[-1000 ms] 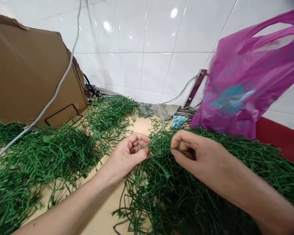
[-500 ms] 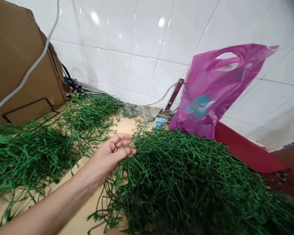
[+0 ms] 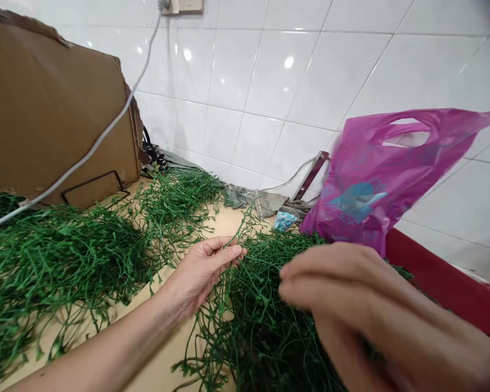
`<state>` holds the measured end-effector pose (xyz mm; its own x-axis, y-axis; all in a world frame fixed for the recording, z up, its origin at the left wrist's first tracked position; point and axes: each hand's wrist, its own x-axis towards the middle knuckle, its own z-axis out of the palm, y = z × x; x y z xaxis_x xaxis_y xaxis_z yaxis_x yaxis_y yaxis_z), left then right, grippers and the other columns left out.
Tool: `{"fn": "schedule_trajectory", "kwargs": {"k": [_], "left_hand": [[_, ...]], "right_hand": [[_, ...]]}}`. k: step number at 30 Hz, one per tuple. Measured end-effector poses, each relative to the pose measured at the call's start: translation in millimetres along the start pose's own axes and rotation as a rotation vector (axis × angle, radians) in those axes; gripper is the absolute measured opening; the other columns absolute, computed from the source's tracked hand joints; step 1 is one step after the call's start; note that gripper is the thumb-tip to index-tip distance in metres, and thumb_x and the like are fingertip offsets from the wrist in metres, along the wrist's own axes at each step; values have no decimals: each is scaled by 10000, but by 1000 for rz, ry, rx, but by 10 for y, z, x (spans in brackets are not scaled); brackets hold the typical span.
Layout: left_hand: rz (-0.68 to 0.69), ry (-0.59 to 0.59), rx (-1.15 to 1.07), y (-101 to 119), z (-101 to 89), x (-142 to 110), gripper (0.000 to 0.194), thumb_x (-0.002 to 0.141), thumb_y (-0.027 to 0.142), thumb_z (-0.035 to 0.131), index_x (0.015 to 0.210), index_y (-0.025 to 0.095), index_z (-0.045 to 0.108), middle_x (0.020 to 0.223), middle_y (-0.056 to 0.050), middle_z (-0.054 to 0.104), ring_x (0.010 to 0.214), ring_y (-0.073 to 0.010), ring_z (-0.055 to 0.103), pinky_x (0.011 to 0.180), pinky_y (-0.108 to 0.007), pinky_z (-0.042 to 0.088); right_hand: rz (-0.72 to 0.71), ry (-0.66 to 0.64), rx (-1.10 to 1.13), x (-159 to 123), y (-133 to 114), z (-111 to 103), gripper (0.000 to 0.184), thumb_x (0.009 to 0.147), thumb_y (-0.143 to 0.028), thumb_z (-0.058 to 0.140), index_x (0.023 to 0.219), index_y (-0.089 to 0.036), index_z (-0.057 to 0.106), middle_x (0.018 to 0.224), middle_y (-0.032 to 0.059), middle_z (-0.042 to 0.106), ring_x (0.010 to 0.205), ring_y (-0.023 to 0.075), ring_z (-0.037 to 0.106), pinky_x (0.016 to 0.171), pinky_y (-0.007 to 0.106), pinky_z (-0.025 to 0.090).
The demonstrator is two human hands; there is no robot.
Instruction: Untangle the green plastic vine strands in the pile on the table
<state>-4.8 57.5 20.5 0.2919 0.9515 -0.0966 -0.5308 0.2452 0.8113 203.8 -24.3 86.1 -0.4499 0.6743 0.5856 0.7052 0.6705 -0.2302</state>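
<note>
Head view, looking forward and down over a tan board tabletop [image 3: 224,224]; the left hand [image 3: 200,276] sits half open at the near edge of a tangled pile of artificial green vine strands [image 3: 261,305], its fingertips touching a thin green stem [image 3: 233,243], though I cannot tell whether that stem is gripped or only brushed. The right hand [image 3: 363,310] is large in the frame and blurred, its fingers [image 3: 310,277] curled together above the same pile; whether it is clenched on anything cannot be told, as the fingers hide what lies beneath them.

That pile lies between and under both hands, spilling toward the camera; a second mass of green strands [image 3: 65,256] covers the left of the board, and a smaller clump [image 3: 179,201] lies behind it. A brown cardboard sheet [image 3: 53,120] leans against white wall tiles [image 3: 245,71], with a grey cable [image 3: 102,130] running across it; a magenta plastic carrier bag [image 3: 363,185] stands at the right, beside a metal bracket [image 3: 312,175]. A crumpled grey-green cloth [image 3: 249,198] and a small blue packet [image 3: 286,220] lie along the wall; a red surface [image 3: 441,277] runs beneath the bag.
</note>
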Motion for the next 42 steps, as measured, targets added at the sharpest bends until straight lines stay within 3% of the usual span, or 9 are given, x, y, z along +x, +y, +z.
{"fn": "schedule_trajectory", "kwargs": {"k": [2, 4, 8, 12, 20, 25, 30, 37, 42], "left_hand": [[32, -12, 57, -3, -9, 3, 257, 685, 319, 902, 832, 165, 758, 845, -11, 733, 832, -116, 641, 836, -220, 471], [79, -17, 121, -8, -16, 9, 237, 719, 334, 879, 814, 172, 733, 802, 12, 705, 779, -103, 612, 790, -215, 455], [149, -36, 225, -21, -14, 19, 248, 743, 356, 855, 807, 172, 700, 738, 32, 650, 717, -102, 574, 727, -219, 430], [178, -56, 286, -34, 6, 4, 276, 734, 366, 856, 803, 166, 678, 712, 40, 619, 676, -96, 536, 689, -216, 413], [142, -152, 362, -32, 49, -31, 245, 781, 343, 806, 894, 154, 697, 796, -10, 702, 752, -130, 624, 744, -245, 474], [197, -131, 432, -54, 51, -31, 260, 793, 377, 787, 848, 155, 662, 697, 18, 631, 672, -119, 566, 671, -236, 449], [142, -196, 455, -51, 38, -35, 401, 788, 536, 761, 761, 158, 631, 666, 24, 550, 621, -103, 471, 615, -234, 387], [34, -323, 398, -3, 78, -106, 432, 762, 580, 774, 731, 173, 632, 636, 16, 567, 610, -114, 490, 634, -251, 378], [5, -211, 217, 29, 69, -121, 311, 821, 450, 779, 741, 177, 653, 687, 13, 649, 683, -105, 575, 684, -216, 417]], "right_hand": [[81, 98, -40, 289, -34, 10, 193, 951, -167, 524, 1007, -305, 647, 967, 35, 739, 907, 213, 700, 841, 344, 549], [152, 107, -17, 403, -18, 104, 179, 958, -158, 513, 995, -275, 643, 981, 35, 741, 923, 198, 697, 849, 327, 545], [264, 3, 83, 353, 81, 351, 155, 978, -255, 534, 1063, -239, 663, 1099, 55, 741, 1046, 213, 679, 922, 350, 535], [251, -2, 125, 311, 135, 511, 293, 983, -326, 556, 1237, -200, 627, 1269, 102, 682, 1221, 236, 595, 1048, 407, 479], [229, 48, 46, 293, 220, 672, 118, 935, -187, 573, 933, -215, 688, 1167, 117, 671, 1167, 268, 592, 1002, 453, 491], [40, 41, -225, 304, 168, 688, 161, 911, -75, 510, 861, -171, 630, 1074, 150, 643, 1125, 306, 572, 976, 472, 473], [-66, -43, -222, 314, 135, 677, 228, 866, -25, 461, 735, -205, 511, 770, 51, 561, 779, 228, 551, 739, 381, 469], [31, -185, 234, 365, 228, 502, 294, 871, -24, 386, 663, -231, 399, 668, -25, 450, 617, 129, 456, 563, 241, 364], [139, -275, 204, 329, 404, 313, 262, 913, -83, 369, 734, -231, 489, 726, -7, 572, 662, 145, 527, 626, 272, 409]]}}
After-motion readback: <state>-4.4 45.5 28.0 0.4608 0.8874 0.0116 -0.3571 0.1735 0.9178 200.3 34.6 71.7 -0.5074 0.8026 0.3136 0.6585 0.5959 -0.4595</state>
